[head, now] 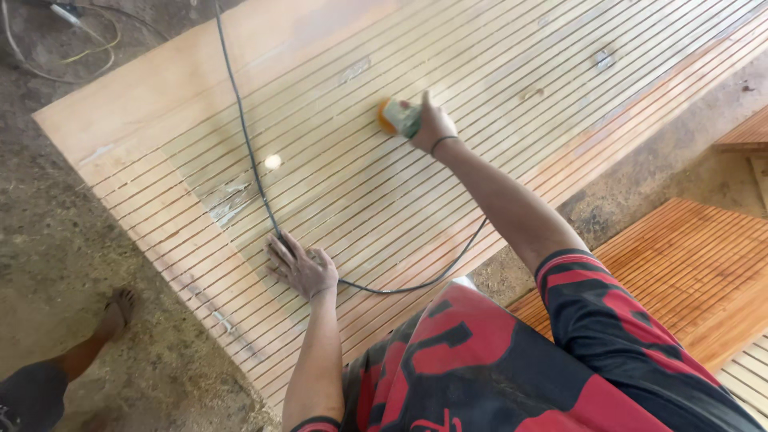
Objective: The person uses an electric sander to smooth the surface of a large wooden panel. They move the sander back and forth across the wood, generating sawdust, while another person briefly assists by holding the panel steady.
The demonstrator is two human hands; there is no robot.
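Red-and-black shirt fabric (496, 360) fills the bottom edge, closest to the lens, with both arms reaching out from it. Left hand (302, 266) lies flat, fingers spread wide, pressed on the grooved wooden panel (160, 104), holding nothing. Right hand (433, 125) is stretched far out and wrapped around a small power sander (398, 116), green with an orange pad, which sits on the panel's middle. A dark power cord (248, 144) runs from the top edge down across the grooves, passes just beside the left hand and loops back toward the right arm. Pale, freshly rubbed strips cross the panel; its rim is redder and smooth. Dusty concrete floor (64, 264) surrounds it, with another person's foot (116, 312) at lower left and further slatted boards (688, 264) stacked at right.
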